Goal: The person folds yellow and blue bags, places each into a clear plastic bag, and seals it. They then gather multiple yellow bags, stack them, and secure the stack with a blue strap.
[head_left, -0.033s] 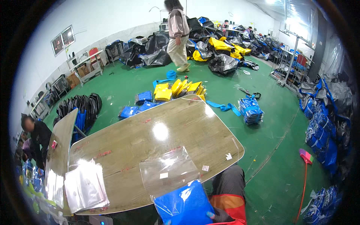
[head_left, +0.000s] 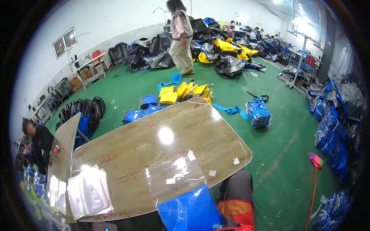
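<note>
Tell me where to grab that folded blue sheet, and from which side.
Probably the near right corner, coming from the near side: the folded blue sheet looks flat and broad, and most of it shows past the near edge of the table, so a pinch above and below should fit. The right hand is at that corner.

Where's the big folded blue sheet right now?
The folded blue sheet is at the head view's bottom centre, by the near edge of the table, left of the red cloth.

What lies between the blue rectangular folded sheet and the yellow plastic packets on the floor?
In the head view, a flat clear plastic bag on the brown wood-patterned tabletop, which extends beyond it.
</note>
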The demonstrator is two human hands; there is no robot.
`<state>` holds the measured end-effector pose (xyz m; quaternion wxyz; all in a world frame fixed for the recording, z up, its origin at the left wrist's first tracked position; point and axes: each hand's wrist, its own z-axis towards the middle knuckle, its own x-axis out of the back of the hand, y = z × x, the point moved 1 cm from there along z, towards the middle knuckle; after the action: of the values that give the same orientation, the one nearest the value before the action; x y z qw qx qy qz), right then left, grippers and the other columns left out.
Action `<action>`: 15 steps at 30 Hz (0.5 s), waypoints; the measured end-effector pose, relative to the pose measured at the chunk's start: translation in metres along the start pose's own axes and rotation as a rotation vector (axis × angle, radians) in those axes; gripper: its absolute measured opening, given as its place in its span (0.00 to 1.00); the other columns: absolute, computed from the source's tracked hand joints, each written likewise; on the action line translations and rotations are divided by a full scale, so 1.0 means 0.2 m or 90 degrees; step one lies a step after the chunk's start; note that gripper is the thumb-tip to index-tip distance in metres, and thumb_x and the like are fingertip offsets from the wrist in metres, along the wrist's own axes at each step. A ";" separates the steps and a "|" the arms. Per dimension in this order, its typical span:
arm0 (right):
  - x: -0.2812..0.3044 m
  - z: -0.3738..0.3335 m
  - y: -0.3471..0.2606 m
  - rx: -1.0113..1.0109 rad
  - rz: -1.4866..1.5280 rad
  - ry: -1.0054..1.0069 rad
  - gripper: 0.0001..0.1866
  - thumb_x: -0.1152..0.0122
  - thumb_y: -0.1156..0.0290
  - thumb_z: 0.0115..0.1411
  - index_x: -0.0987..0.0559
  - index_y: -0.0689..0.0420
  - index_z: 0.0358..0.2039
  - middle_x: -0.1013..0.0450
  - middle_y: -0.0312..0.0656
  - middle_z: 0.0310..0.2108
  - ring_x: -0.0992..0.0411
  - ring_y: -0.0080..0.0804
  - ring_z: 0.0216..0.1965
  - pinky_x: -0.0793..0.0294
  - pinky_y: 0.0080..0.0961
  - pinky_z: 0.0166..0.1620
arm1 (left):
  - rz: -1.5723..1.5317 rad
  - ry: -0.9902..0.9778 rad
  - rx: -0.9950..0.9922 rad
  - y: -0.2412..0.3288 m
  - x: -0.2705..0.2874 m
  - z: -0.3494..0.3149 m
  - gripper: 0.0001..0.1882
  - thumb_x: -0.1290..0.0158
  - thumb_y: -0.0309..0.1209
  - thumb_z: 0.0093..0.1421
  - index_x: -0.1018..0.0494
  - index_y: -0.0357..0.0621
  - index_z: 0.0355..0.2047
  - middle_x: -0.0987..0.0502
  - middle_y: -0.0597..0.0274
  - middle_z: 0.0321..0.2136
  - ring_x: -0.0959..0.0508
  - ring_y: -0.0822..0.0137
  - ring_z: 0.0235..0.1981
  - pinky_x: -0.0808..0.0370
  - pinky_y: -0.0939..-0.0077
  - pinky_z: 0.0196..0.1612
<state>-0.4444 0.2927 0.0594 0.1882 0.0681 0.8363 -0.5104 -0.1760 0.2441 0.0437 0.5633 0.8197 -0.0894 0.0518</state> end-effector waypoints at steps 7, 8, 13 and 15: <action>0.06 -0.05 0.09 -0.079 -0.129 -0.092 0.30 0.44 0.48 0.58 0.29 0.60 0.51 0.25 0.44 0.40 0.27 0.33 0.39 0.28 0.33 0.45 | 0.079 0.029 -0.006 -0.04 0.02 -0.23 0.26 0.44 0.52 0.53 0.29 0.35 0.26 0.28 0.51 0.21 0.31 0.59 0.23 0.33 0.62 0.30; 0.08 -0.01 0.06 -0.084 -0.145 -0.108 0.30 0.44 0.48 0.58 0.29 0.60 0.51 0.25 0.44 0.41 0.27 0.33 0.39 0.28 0.33 0.46 | 0.089 0.045 -0.038 -0.06 0.03 -0.21 0.25 0.44 0.51 0.53 0.30 0.37 0.23 0.29 0.50 0.18 0.31 0.56 0.21 0.34 0.60 0.28; 0.19 0.19 -0.17 -0.023 -0.293 -0.020 0.31 0.42 0.50 0.57 0.31 0.60 0.54 0.26 0.44 0.43 0.28 0.35 0.43 0.30 0.34 0.48 | -0.052 -0.166 0.118 -0.19 0.09 -0.05 0.28 0.41 0.39 0.55 0.33 0.40 0.53 0.25 0.60 0.43 0.26 0.67 0.40 0.28 0.70 0.46; 0.14 0.24 -0.21 -0.049 -0.223 0.005 0.33 0.40 0.52 0.57 0.34 0.61 0.56 0.28 0.45 0.47 0.30 0.36 0.47 0.32 0.35 0.51 | -0.043 -0.300 0.191 -0.19 0.15 0.03 0.27 0.42 0.40 0.55 0.33 0.40 0.52 0.25 0.60 0.43 0.26 0.67 0.40 0.28 0.70 0.46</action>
<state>-0.4716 0.2279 0.0643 0.0953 -0.0839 0.8553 -0.5024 -0.1380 0.2498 0.0121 0.4010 0.8859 -0.1818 -0.1461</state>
